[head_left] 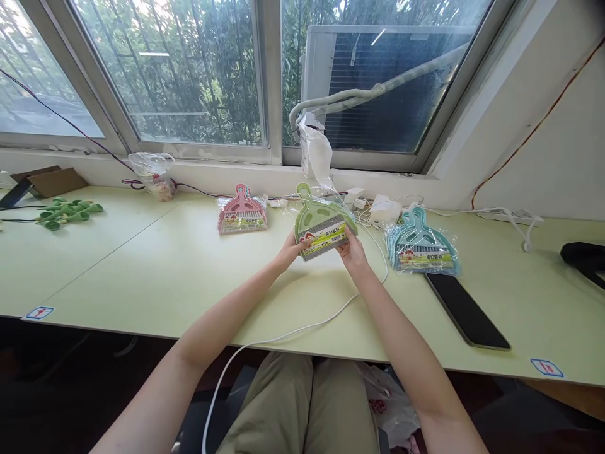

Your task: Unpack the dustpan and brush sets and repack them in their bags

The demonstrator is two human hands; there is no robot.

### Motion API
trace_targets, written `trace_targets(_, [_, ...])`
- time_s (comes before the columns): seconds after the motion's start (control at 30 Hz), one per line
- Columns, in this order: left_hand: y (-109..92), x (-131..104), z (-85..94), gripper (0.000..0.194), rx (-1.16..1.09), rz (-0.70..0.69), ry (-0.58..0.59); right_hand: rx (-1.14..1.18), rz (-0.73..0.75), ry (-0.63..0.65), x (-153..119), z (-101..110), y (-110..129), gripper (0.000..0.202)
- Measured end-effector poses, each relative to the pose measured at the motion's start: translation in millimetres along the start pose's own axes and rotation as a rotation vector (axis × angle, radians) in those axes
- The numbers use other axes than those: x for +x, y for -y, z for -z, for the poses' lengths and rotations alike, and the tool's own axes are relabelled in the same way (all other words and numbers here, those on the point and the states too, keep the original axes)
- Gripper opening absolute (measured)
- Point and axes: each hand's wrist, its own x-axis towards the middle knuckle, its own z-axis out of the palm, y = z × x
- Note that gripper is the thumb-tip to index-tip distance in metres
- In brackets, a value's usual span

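A green dustpan and brush set (323, 222) with a printed label is held above the table, tilted, its handle pointing away. My left hand (292, 248) grips its lower left corner, and my right hand (351, 247) grips the lower right. To the left, a pink dustpan set (242, 210) in clear plastic lies on the table (142, 271). On the right, several blue dustpan sets (420, 243) lie stacked in clear wrapping.
A black phone (467, 310) lies at right. A white cable (302, 329) crosses the table and hangs over its front edge. Green plastic pieces (69, 212), an open cardboard box (54, 181) and a plastic bag (158, 178) are at left. A power strip (510, 217) sits by the wall.
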Motion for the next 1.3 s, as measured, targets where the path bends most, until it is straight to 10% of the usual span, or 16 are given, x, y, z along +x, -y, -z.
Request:
trace_targets(0.53, [3,-4,-7.0,0.065,0.016,-0.052,0.049,-0.022,0.023,-0.181,2,6,-1,0.017])
trace_targets(0.83, [1,2,1.9,0.071,0.008,-0.007,0.01,-0.127,0.079,0.157,4,7,2,0.031])
trace_targets(1.3, [-2,-7,-6.9,0.063,-0.05,0.187,0.428,-0.119,0.241,0.075,9,15,14,0.033])
